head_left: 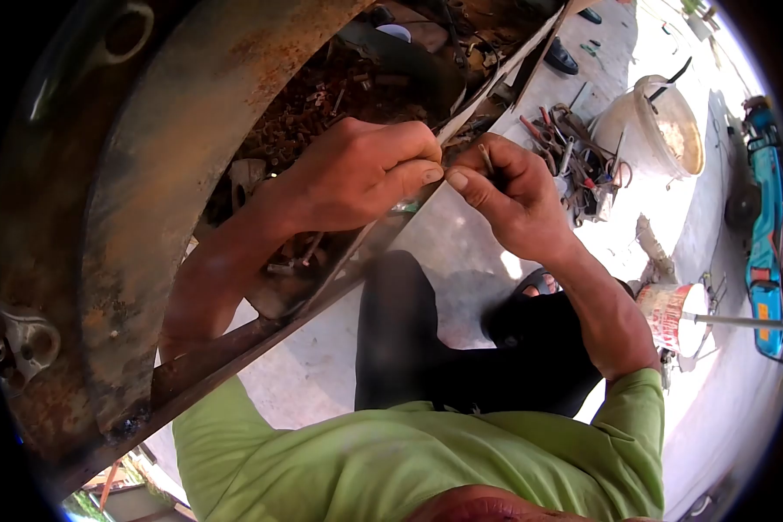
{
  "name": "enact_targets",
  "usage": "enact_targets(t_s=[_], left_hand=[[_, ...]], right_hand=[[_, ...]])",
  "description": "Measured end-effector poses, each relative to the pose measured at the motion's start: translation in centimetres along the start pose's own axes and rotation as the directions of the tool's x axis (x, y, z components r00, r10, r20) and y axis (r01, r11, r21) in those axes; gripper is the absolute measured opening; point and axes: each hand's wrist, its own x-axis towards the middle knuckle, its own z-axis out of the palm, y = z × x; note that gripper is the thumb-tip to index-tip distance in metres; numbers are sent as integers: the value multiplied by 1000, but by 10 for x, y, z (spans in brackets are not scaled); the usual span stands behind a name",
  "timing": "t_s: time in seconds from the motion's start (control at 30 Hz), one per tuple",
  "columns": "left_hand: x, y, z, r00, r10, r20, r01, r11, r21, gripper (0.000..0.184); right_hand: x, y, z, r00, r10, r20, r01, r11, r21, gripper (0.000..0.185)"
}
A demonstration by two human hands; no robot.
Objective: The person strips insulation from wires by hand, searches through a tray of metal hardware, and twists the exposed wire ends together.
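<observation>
My left hand (365,170) is closed in a pinch, thumb against forefinger, above a rusty metal tray (322,300) of small parts. Beside it, its fingertips almost meeting the left's, my right hand (513,196) is pinched too, with the fingers curled. A short thin light piece (485,158) pokes out between the right fingers; its kind is unclear. Whatever lies between the two sets of fingertips is hidden or too small to name. Bolts and other rusty bits (291,130) fill the tray behind my left hand.
A wide rusty metal plate (174,165) runs along the left. On the floor to the right are a pile of hand tools (574,157), a whitish bucket (631,122), a smaller red-and-white can (661,317) and a teal power tool (764,217). My bent knee (400,287) is below the tray.
</observation>
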Motion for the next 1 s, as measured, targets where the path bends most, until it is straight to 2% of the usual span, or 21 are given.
enact_targets(t_s=[0.1,0.13,0.33,0.43,0.57,0.73,1.0], left_hand=[[-1,2,-2,994,-103,40,104,994,-25,16],[0,3,-3,990,-129,52,132,990,-43,17],[1,2,-3,982,-171,84,177,982,-68,17],[0,-1,1,994,-102,34,104,994,-40,15],[1,0,3,1000,-24,-17,24,1000,3,12],[-1,-1,4,999,-15,-52,17,999,31,16],[-1,2,3,998,-3,-63,6,999,48,19]], right_hand=[[0,-9,5,955,-293,-52,255,896,-364,13],[0,-13,4,949,-313,-35,269,864,-425,12],[1,-8,3,906,-422,-35,358,806,-472,14],[-2,-11,3,955,-284,-79,229,884,-407,14],[-1,-8,2,976,-198,-90,160,934,-320,15],[-1,-10,1,992,-93,-85,72,972,-226,19],[0,-5,1,997,-46,-60,38,992,-124,22]])
